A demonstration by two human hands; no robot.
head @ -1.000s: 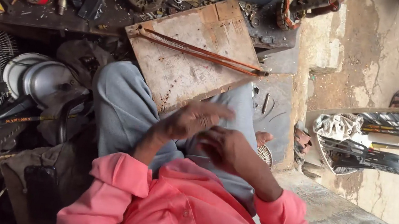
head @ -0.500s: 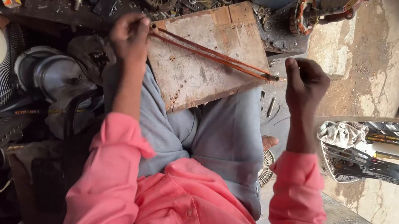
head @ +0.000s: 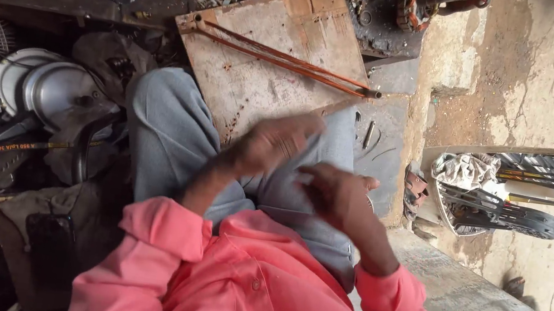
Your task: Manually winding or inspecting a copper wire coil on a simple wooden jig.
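Empty-handed, it appears: the left hand [head: 271, 144], blurred, hovers flat with fingers loosely spread over grey trousers [head: 172, 133], while the right hand [head: 333, 192] curls half-closed beside it; whether either pinches anything small cannot be told. Beyond the knees lies a scuffed wooden board [head: 283, 62], two rusty thin rods [head: 284, 55] slanting across its far edge. Round metal plates [head: 48, 87] sit off its left edge.

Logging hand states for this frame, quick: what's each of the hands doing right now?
Left hand: blurred, fingers loosely spread over the lap, nothing visibly held.
Right hand: blurred, fingers curled over the grey trousers; cannot tell if it holds anything.
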